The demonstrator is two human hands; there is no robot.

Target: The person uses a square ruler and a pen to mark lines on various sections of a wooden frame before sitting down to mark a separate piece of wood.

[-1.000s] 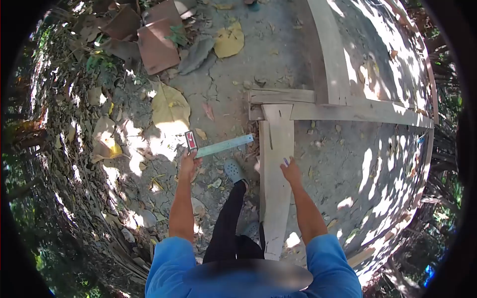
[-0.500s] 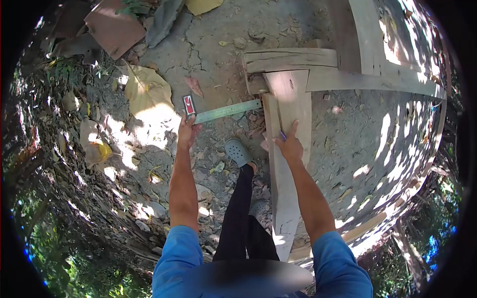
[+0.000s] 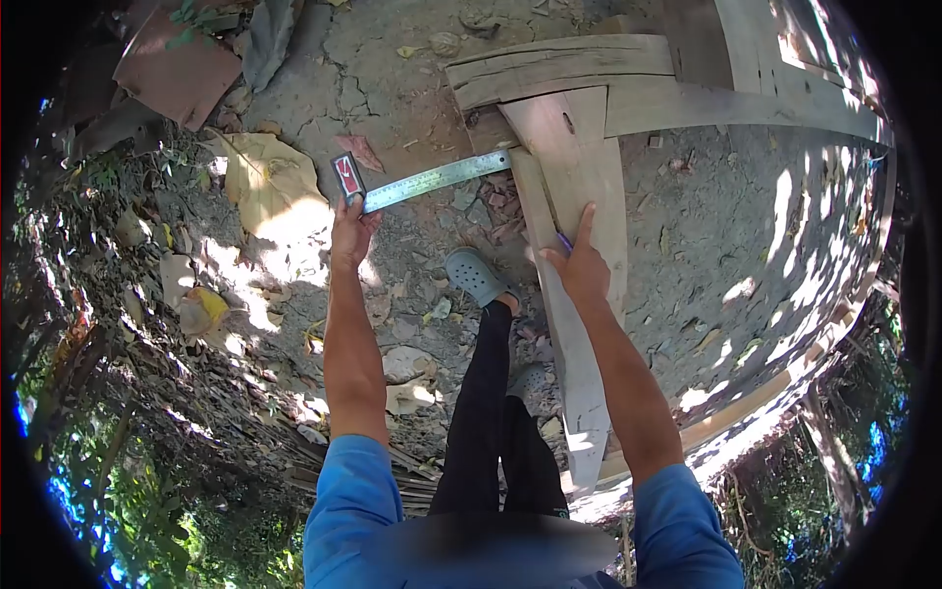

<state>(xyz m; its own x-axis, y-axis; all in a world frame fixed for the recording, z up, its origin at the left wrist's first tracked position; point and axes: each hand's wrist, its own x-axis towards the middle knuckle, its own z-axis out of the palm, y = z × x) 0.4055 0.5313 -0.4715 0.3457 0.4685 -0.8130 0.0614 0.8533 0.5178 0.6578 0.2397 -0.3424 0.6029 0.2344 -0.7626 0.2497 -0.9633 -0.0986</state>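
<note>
My left hand (image 3: 352,234) grips the handle end of a metal try square (image 3: 432,181), which has a red and black label on its dark handle (image 3: 347,177). The ruler blade points right, and its far tip meets the left edge of a wooden board (image 3: 533,196). Over the boards rests my right hand (image 3: 583,263), its index finger stretched forward along the wood. A thin purple pen (image 3: 564,240) shows between its thumb and index finger. Beneath the hand lies a wider, pale plank (image 3: 601,187) running toward my legs.
A cracked beam (image 3: 559,71) crosses the top of the planks and joins a longer timber (image 3: 726,110) going right. My shoe (image 3: 474,276) stands on the soil left of the boards. Large dry leaves (image 3: 270,182) and a reddish slab (image 3: 179,69) lie at upper left.
The view has shifted, so the boards and square appear higher. The blade now shows brighter, with its markings visible. Both hands keep their holds.
</note>
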